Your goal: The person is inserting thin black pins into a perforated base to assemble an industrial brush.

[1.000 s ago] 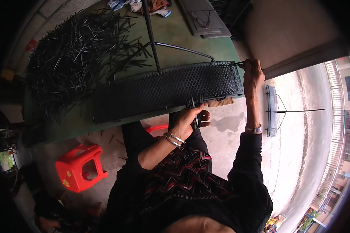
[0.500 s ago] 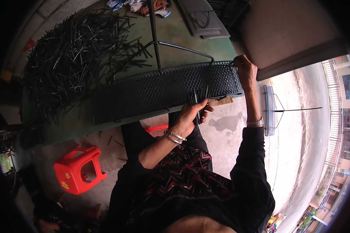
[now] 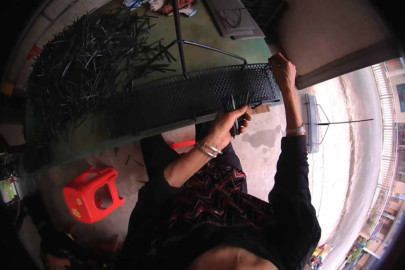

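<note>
A long black perforated metal panel (image 3: 166, 101) with a rod frame (image 3: 216, 50) lies along the table's near edge. My left hand (image 3: 229, 123) is closed around a bundle of thin black strips (image 3: 233, 104), whose ends fan up in front of the panel's right part. At the panel's far right corner, my right hand (image 3: 283, 72) has its fingers bent together against the edge. Whatever lies between those fingertips is hidden. A large heap of similar black strips (image 3: 76, 67) covers the table's left side.
Beneath everything is a green table (image 3: 202, 56). Cloths (image 3: 166, 6) and grey folders with glasses (image 3: 231, 20) lie at its back. A red plastic stool (image 3: 90, 193) stands on the floor at left. Another framed panel (image 3: 312, 123) stands on the floor at right.
My left hand has shifted slightly right and up along the panel with its bundle. My right hand remains at the far right corner, its fingers slightly moved.
</note>
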Motion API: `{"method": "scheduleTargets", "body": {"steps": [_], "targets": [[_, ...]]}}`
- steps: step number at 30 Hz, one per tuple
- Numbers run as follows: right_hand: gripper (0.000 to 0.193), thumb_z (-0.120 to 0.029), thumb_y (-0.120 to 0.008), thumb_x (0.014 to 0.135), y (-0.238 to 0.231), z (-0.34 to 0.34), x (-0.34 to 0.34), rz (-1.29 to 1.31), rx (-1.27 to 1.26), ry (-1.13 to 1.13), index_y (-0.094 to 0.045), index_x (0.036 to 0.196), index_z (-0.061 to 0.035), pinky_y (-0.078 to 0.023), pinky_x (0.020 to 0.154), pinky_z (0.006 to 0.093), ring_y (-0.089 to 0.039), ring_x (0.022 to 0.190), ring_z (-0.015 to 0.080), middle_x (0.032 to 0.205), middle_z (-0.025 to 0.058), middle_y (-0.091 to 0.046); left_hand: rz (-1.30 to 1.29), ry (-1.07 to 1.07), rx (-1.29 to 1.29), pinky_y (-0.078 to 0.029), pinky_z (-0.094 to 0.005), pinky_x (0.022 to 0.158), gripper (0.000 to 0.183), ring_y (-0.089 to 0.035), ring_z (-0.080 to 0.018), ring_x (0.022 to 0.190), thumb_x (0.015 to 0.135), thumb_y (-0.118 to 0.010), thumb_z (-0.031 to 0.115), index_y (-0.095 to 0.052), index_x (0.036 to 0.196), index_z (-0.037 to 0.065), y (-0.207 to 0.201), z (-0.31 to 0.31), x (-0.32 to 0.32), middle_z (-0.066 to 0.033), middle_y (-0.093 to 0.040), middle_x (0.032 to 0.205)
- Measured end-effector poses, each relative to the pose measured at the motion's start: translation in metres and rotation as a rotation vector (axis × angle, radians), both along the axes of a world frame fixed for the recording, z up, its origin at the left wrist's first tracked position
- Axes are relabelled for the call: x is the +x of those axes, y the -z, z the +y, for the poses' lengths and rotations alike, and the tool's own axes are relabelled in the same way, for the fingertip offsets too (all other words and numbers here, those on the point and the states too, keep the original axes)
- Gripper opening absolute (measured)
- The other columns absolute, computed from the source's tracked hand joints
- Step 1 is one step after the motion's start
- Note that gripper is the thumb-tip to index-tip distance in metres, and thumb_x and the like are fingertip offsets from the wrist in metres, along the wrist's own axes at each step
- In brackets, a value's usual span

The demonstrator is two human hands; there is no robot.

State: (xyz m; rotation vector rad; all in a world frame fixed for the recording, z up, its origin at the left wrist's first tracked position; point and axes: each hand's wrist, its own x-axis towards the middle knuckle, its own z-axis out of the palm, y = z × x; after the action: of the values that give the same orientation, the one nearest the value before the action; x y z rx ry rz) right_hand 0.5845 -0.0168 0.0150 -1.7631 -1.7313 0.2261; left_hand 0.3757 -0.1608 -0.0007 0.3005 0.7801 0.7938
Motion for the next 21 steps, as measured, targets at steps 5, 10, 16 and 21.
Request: {"method": "scheduleTargets", "body": {"steps": [5, 10, 16, 21], "targets": [[0.017, -0.024, -0.058, 0.085, 0.011, -0.006, -0.002, 0.075, 0.022, 0.024, -0.065, 0.089, -0.0088, -0.048, 0.065, 0.0421, -0.063, 0.073, 0.0362, 0.076, 0.0183, -0.064, -0.008, -0.020, 0.016, -0.042, -0.0237, 0.051, 0.025, -0.055, -0.0113, 0.063, 0.090, -0.060, 0.025, -0.064, 0.100, 0.002, 0.001, -0.002, 0.001, -0.0044, -0.061, 0.076], [0.020, -0.025, -0.055, 0.088, 0.020, -0.012, -0.003, 0.076, 0.123, 0.051, -0.065, 0.091, -0.0080, -0.048, 0.063, 0.0432, -0.062, 0.071, 0.0378, 0.075, 0.0191, -0.063, -0.004, -0.015, 0.002, -0.042, -0.0232, 0.051, 0.025, -0.055, -0.0108, 0.063, 0.091, -0.060, 0.024, -0.065, 0.101, 0.002, 0.002, -0.003, 0.001, -0.0040, -0.061, 0.076], [0.016, -0.019, -0.057, 0.087, 0.020, -0.014, 0.001, -0.088, 0.120, 0.115, -0.065, 0.096, -0.0095, -0.049, 0.065, 0.0358, -0.065, 0.076, 0.0341, 0.080, 0.0151, -0.066, 0.006, -0.016, 0.000, -0.042, -0.0226, 0.051, 0.024, -0.055, -0.0108, 0.064, 0.090, -0.060, 0.024, -0.065, 0.101, 0.003, -0.001, -0.003, 0.004, -0.0048, -0.062, 0.078], [0.044, -0.043, -0.053, 0.091, 0.014, -0.027, -0.007, -0.252, 0.225, 0.204, -0.064, 0.106, -0.0031, -0.048, 0.068, 0.0315, -0.065, 0.075, 0.0260, 0.078, 0.0137, -0.067, 0.032, -0.016, 0.010, -0.042, -0.0223, 0.051, 0.024, -0.056, -0.0108, 0.065, 0.089, -0.062, 0.024, -0.065, 0.101, 0.003, -0.004, 0.001, 0.005, -0.0056, -0.064, 0.080]]}}
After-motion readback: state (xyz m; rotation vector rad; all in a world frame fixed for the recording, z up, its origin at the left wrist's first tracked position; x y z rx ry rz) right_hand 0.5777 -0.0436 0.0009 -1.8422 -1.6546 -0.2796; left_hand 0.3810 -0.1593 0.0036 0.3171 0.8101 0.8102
